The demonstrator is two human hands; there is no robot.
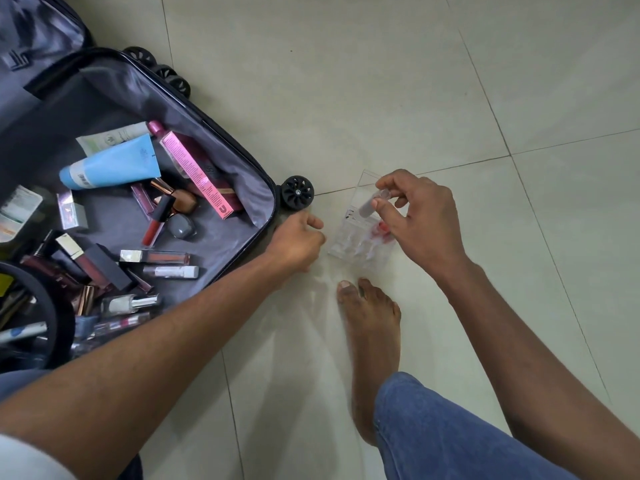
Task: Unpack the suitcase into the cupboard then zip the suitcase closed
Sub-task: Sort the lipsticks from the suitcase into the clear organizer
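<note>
Suitcase: lies open on the tiled floor, left of both hands; grey lining exposed; one corner wheel just beside the left hand; at least three more wheels along the far edge.
Contents: loose cosmetics across the lining — one blue tube, one long pink box, one red lip gloss, well over a dozen smaller tubes and bottles; exact count not readable.
Clear organiser: one, on the floor between the hands, outside the suitcase, just beyond one bare foot; red items inside.
Right hand: nearer the organiser; thumb and fingertips pinch one small clear-capped tube, long axis tilted steeply, lower end toward the organiser.
Left hand: at the suitcase corner, fingers curled; contents of the grasp not discernible.
Cupboard: not in view.
</note>
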